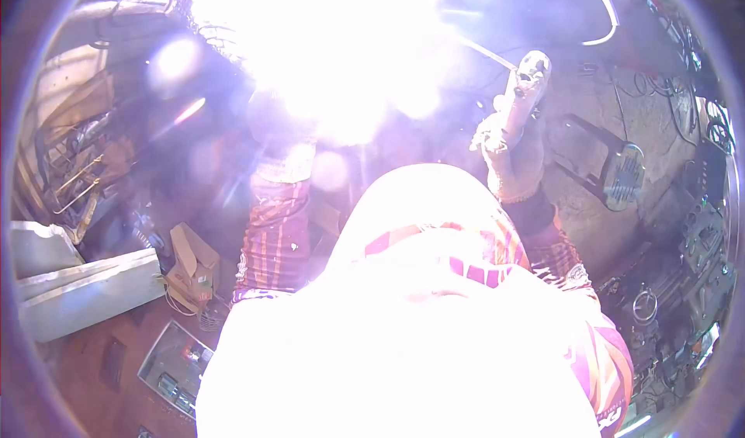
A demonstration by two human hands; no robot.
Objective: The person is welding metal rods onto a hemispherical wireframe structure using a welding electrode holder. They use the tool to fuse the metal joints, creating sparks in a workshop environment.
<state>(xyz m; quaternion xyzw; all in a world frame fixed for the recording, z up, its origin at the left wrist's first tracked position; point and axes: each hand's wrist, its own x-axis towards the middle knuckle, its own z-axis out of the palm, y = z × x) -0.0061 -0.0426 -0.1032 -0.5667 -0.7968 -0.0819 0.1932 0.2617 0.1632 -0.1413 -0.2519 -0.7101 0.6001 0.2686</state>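
Observation:
A gloved fist, my right hand (512, 155), is wrapped round a welding electrode holder (528, 89) that points up and away from me. From its head a thin welding rod (487, 52) runs up and left into a blinding white arc glare (326, 27). My left hand (285, 162) reaches forward at the left of centre. Its pale glove cuff shows below the glare, but the fingers are washed out, so what it touches is hidden. The workpiece under the arc cannot be made out.
Long white panels (89, 294) and a cardboard box (192, 263) lie at the left. A metal tray (174, 368) with small items is at the lower left. On the right are a dark frame with a ribbed pad (623, 176), loose cables (660, 85) and scattered metal parts (702, 240).

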